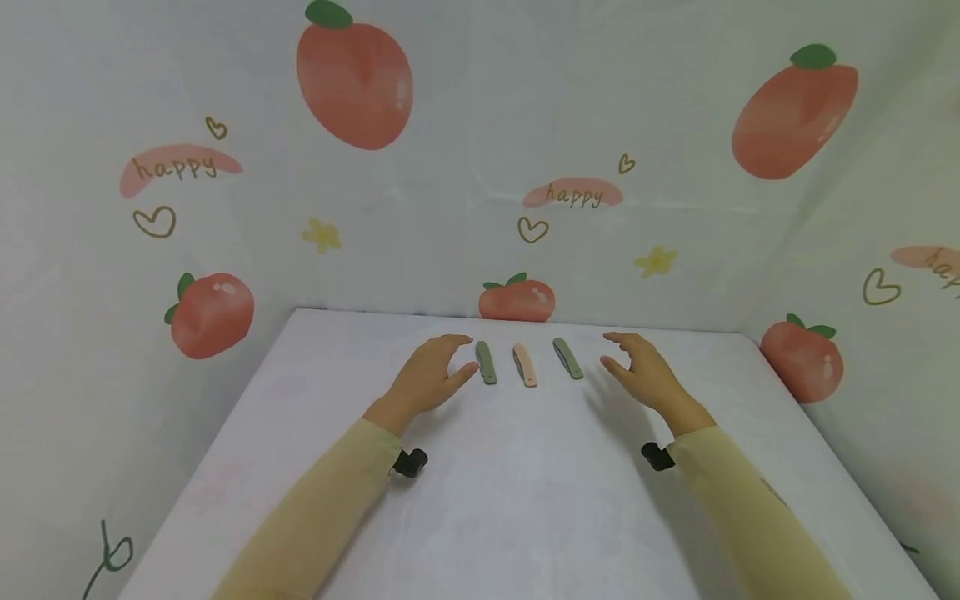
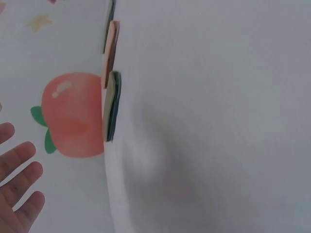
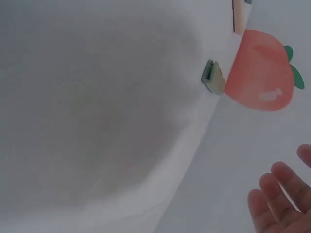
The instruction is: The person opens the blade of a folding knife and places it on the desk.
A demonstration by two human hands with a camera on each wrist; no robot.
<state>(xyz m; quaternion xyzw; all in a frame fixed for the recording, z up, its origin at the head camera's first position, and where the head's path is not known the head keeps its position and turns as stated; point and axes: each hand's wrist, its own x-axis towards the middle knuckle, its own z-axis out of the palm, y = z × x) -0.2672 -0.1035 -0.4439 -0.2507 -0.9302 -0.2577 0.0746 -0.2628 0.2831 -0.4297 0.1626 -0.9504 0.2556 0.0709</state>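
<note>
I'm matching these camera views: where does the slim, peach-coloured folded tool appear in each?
Head: slim, peach-coloured folded tool, just right of and below centre.
Left wrist: tool, upper left of centre.
Right wrist: tool, top edge, right of centre, cut off.
Shared landmark: painted red two-leaved fruit nearest the tool.

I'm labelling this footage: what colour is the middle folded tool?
The middle folded tool is pale peach, best seen in the head view.
</note>
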